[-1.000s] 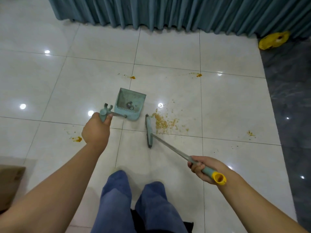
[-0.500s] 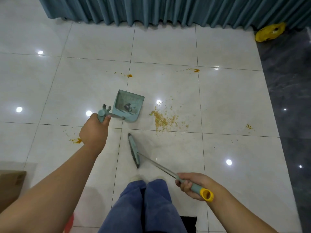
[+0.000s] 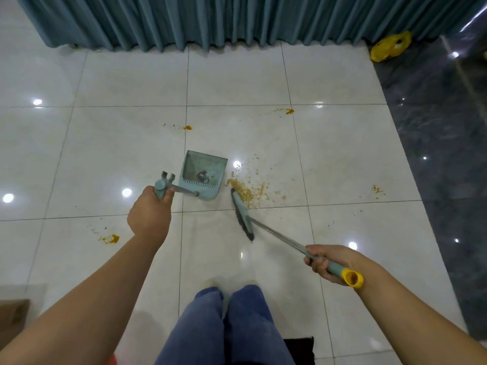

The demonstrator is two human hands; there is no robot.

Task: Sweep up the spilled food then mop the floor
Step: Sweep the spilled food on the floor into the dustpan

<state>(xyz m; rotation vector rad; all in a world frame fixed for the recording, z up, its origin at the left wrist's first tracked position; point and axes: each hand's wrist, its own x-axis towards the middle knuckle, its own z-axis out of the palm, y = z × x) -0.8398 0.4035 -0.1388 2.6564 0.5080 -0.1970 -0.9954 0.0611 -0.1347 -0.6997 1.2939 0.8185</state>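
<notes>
Gripping broom and dustpan (hands clenched) beside crumbs.

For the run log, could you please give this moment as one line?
left hand: holds dustpan | right hand: holds broom | broom head beside crumb pile | stage: sweeping, mop unseen

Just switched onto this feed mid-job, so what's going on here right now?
A person is sweeping spilled food off a white tiled floor. The left hand holds the dustpan by its handle, with the pan resting on the floor. The right hand holds the broom by its grip, with the bristles at the near edge of the main crumb pile, just right of the pan. Smaller orange spots lie scattered on other tiles. Nothing is mopped yet.
</notes>
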